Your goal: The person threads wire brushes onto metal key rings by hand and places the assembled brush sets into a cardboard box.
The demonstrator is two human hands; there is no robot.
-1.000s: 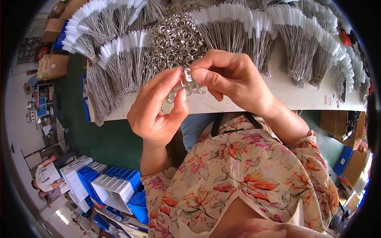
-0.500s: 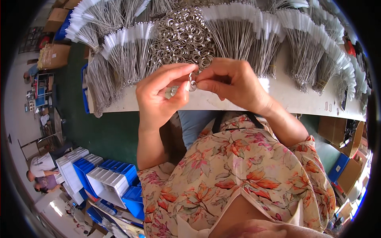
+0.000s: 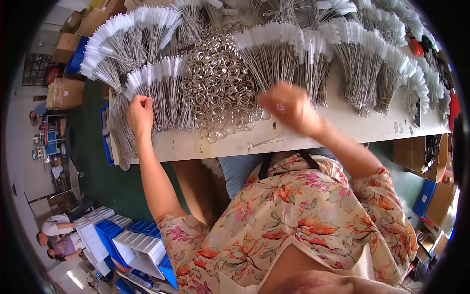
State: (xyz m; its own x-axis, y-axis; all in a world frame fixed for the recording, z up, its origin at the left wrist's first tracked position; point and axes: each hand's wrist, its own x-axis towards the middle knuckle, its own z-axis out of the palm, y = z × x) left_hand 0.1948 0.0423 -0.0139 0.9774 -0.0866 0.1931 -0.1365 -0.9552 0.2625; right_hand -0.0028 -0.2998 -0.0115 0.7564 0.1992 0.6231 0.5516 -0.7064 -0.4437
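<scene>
My left hand (image 3: 140,115) reaches to the left row of wire brushes (image 3: 164,95), with thin metal stems and white bristle heads. Its fingertips are pressed together by the brush heads; what lies between them is hidden. My right hand (image 3: 290,109) is above the table, right of the ring pile, beside another bundle of brushes (image 3: 269,49). Motion blurs its curled fingers, and small shiny metal loops show against them. Between my hands lies a large heap of silver rings (image 3: 220,83). A few thin wires (image 3: 274,141) lie near the table's front edge.
More brush bundles (image 3: 382,59) cover the right side of the pale table (image 3: 225,147). Cardboard boxes (image 3: 68,93) and blue and white bins (image 3: 132,240) stand at left. Two people (image 3: 56,235) are at the far lower left. An open carton (image 3: 416,157) is at right.
My hands, together over the front of the ring heap before, have parted. The left has gone left to the brushes, the right has moved right. The view has shifted, showing more of the table's far side.
</scene>
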